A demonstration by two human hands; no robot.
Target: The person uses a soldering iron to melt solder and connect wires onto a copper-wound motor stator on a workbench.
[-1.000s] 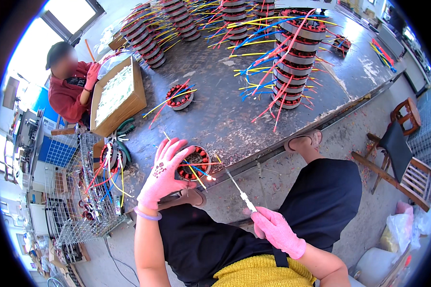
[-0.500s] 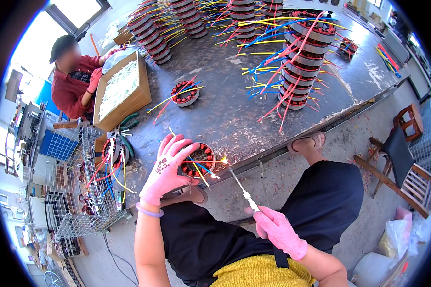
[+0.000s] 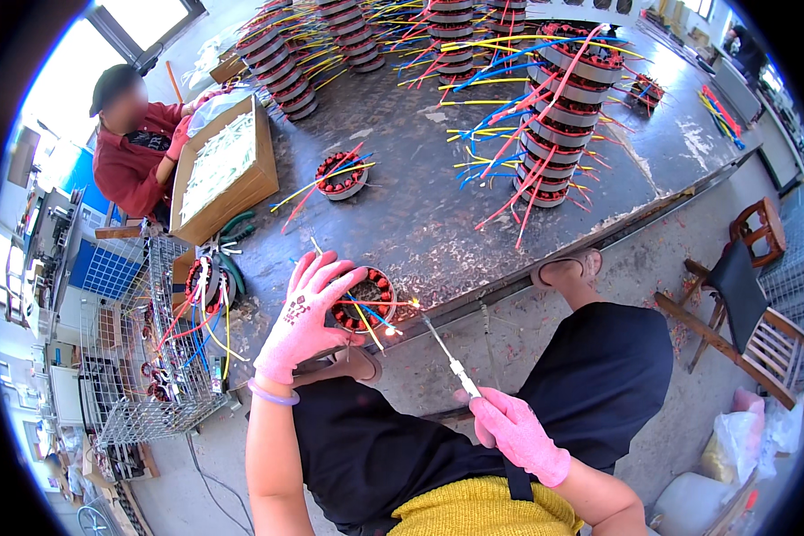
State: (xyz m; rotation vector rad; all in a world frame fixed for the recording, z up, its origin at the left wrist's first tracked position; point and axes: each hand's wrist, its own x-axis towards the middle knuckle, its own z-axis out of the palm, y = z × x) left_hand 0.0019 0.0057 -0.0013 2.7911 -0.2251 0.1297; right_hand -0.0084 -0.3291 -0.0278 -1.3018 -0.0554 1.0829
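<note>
Through my remote view I see a dark, scuffed desk (image 3: 438, 192) bearing several ring stacks (image 3: 277, 67) trailing coloured wires at the far side, a taller stack (image 3: 563, 125) at the right, a single ring (image 3: 343, 191) left of it, an open cardboard box (image 3: 255, 170) at the left, and loose wires (image 3: 722, 116) far right.

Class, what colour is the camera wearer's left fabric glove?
Pink fabric glove, with dark print; best in head view.

The single head view, a wide fisheye, looks steeply down from above the wearer's lap (image 3: 384, 447), close over the left hand (image 3: 305, 314) and right hand (image 3: 518, 433); it faces ahead across the desk (image 3: 438, 210), with a window (image 3: 150, 22) far off at upper left.
</note>
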